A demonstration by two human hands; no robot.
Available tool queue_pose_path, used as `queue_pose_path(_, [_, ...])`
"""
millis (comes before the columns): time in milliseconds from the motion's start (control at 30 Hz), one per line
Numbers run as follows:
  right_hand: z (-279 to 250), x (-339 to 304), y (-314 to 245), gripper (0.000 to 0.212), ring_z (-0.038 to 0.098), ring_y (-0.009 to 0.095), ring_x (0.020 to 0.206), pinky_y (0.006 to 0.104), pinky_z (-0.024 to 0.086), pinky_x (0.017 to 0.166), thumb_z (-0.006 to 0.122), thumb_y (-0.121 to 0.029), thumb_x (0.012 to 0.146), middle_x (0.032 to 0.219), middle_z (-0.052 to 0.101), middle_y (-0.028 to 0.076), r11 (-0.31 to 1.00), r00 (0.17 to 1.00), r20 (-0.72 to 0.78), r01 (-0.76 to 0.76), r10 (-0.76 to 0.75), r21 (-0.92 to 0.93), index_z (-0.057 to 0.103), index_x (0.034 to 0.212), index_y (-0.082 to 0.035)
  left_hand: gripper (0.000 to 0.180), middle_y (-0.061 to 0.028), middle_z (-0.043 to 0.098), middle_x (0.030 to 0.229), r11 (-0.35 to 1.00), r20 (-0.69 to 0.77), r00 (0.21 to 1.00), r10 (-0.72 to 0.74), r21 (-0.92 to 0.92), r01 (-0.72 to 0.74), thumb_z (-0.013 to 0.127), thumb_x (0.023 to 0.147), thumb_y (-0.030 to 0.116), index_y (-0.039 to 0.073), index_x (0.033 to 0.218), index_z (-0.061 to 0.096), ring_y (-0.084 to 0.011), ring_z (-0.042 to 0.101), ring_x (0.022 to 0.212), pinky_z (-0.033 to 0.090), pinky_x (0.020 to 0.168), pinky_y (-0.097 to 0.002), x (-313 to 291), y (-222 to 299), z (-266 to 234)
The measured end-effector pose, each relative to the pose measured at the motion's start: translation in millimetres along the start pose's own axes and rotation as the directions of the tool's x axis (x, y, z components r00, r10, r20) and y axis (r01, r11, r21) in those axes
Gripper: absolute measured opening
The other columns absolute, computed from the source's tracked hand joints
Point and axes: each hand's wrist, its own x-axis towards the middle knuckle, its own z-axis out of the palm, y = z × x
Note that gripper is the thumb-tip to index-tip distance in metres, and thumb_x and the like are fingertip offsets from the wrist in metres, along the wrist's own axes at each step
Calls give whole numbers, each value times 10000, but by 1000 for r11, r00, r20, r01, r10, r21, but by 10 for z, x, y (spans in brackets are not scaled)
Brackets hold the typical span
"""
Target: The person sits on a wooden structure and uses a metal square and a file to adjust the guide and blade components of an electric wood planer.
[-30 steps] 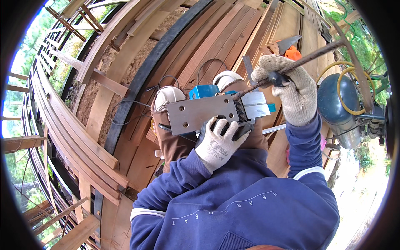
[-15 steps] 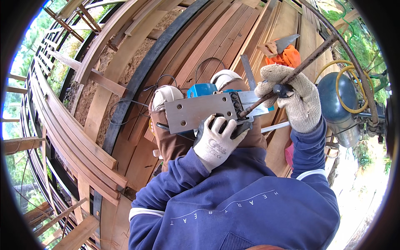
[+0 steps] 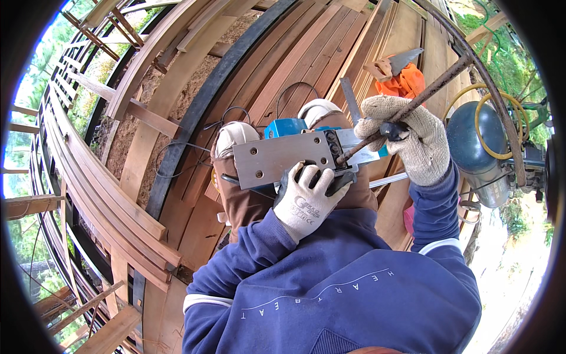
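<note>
An electric planer [image 3: 283,158] lies upside down across my knees, its flat metal sole facing up and blue body showing beneath. My left hand [image 3: 306,200], in a white glove with dark fingertips, grips the planer's near edge beside the cutter slot. My right hand [image 3: 415,135], in a cream knitted glove, is closed around a long rusty-brown rod [image 3: 439,82]. A black knob-like part [image 3: 394,131] shows at that hand's palm. The rod's lower tip meets the row of bolts [image 3: 333,144] at the planer's cutter. Its exact kind is unclear.
Wooden boards [image 3: 306,47] lie beneath and ahead of me. A handsaw [image 3: 404,60] rests by an orange cloth [image 3: 407,82], near a metal ruler [image 3: 350,100]. At right stand a dark tank [image 3: 477,133] with yellow hose and a curved brown bar [image 3: 513,100]. Cable loops [image 3: 236,112] lie ahead.
My right hand has shifted slightly left, turning the upper part of the rod a little. The planer and my left hand stay in place.
</note>
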Motion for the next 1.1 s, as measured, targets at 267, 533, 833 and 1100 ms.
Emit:
queue_pose_path(267, [-78, -11, 220, 345, 681, 211, 1069, 353, 542, 953, 703, -152, 938, 1180, 680, 146, 935, 974, -54, 195, -220, -297, 614, 1214, 35, 409, -15, 550, 1107, 1000, 1, 1000, -8, -17, 8, 729, 788, 333, 376, 1193, 691, -273, 511, 1072, 412, 992, -527, -1, 3, -1])
queue_pose_path(533, [115, 59, 95, 371, 681, 210, 1070, 343, 525, 971, 644, -186, 972, 1177, 686, 141, 978, 985, -51, 154, -162, -137, 601, 1253, 52, 406, -17, 556, 1125, 1000, 2, 1000, -8, -10, 8, 728, 786, 332, 373, 1189, 696, -277, 517, 1073, 411, 995, -523, -7, -1, -8])
queue_pose_path(833, [129, 30, 127, 278, 697, 196, 974, 329, 552, 888, 618, -159, 992, 1061, 720, 130, 894, 970, -56, 195, -237, -404, 644, 1186, 38, 390, -14, 570, 1107, 999, -25, 999, -36, -10, 36, 728, 783, 314, 368, 1170, 717, -279, 525, 1057, 411, 996, -512, 8, 4, 9])
queue_pose_path(1100, [171, 36, 157, 293, 683, 195, 886, 333, 558, 806, 564, -104, 972, 1069, 691, 131, 900, 880, -217, 379, -422, -215, 611, 1219, 47, 390, -25, 555, 1107, 999, -99, 995, -34, -35, 31, 749, 755, 292, 341, 1141, 729, -278, 515, 1057, 407, 995, -514, 25, -7, 20])
